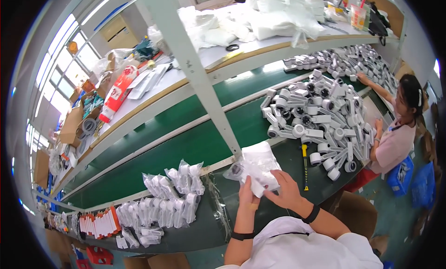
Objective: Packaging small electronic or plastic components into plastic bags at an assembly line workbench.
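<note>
My left hand (249, 193) is closed round a white round-headed device in a clear plastic bag (253, 177). Its rounded head, inside the bag, points away to the left, and its narrow white end lies toward my right hand. My right hand (289, 191) is at that end, thumb near it and fingers stretched apart over a stack of white plastic bags (260, 153). Whether those fingertips pinch any film is hard to make out. Both hands are above the dark bench (241, 201).
Bagged devices (160, 211) lie in rows on the left, beside orange-and-white cards (100, 222). A yellow-and-black tool (305, 167) lies right of my hands, near a heap of unbagged devices (320, 115). A metal post (195, 69) stands ahead. A co-worker (395, 134) reaches into devices at right.
</note>
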Demonstrator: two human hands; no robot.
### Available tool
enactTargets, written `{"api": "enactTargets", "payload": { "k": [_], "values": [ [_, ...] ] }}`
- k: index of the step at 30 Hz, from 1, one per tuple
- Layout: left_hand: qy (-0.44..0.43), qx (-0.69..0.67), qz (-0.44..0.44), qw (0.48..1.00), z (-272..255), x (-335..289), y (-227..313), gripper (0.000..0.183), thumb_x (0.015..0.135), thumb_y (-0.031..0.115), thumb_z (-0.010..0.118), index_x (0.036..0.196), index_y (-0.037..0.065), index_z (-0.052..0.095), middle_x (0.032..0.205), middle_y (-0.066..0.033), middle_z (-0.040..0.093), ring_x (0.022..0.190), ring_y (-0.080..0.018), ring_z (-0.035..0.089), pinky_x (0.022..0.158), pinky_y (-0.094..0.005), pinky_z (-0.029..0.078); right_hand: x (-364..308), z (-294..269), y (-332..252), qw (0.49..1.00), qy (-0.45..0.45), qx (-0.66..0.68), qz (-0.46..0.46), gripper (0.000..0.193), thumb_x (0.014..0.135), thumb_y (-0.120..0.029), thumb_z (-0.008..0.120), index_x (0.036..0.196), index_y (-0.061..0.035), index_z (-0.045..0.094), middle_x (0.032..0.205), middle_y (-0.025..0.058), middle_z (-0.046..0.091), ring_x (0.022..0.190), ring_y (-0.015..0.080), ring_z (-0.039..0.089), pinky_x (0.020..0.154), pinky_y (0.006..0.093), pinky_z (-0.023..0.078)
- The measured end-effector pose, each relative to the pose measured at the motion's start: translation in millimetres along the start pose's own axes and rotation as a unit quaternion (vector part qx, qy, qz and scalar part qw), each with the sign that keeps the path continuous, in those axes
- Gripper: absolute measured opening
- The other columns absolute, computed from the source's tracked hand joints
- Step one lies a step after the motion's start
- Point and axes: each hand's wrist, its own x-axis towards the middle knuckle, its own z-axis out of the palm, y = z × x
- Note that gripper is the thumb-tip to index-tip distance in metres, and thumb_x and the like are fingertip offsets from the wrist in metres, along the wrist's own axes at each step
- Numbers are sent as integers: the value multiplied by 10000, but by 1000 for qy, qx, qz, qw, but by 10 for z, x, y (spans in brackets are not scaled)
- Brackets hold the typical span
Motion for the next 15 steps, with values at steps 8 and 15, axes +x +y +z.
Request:
{"api": "enactTargets", "payload": {
  "k": [8, 15],
  "values": [
    [8, 1, -73, 997, 65, -110, -484, 378, 923, 146, 548, 1270, 73, 417, 1133, -96, 565, 998, -257, 591, 817, -436, 514, -627, -273, 302, 956, -114, 60, 263, 183, 841, -141, 642, 924, 20, 669, 721, 115, 663, 625, 183, 649, 580, 269, 500],
    [61, 71, -62, 994, -240, -82, -286, 350, 848, 27, 609, 1174, 35, 483, 999, -73, 602, 851, -205, 622, 734, -352, 526, -1072, -561, 295, 952, -96, 61, 283, 122, 844, -84, 628, 890, 21, 669, 680, 84, 656, 582, 104, 612, 549, 237, 480]
  ]
}}
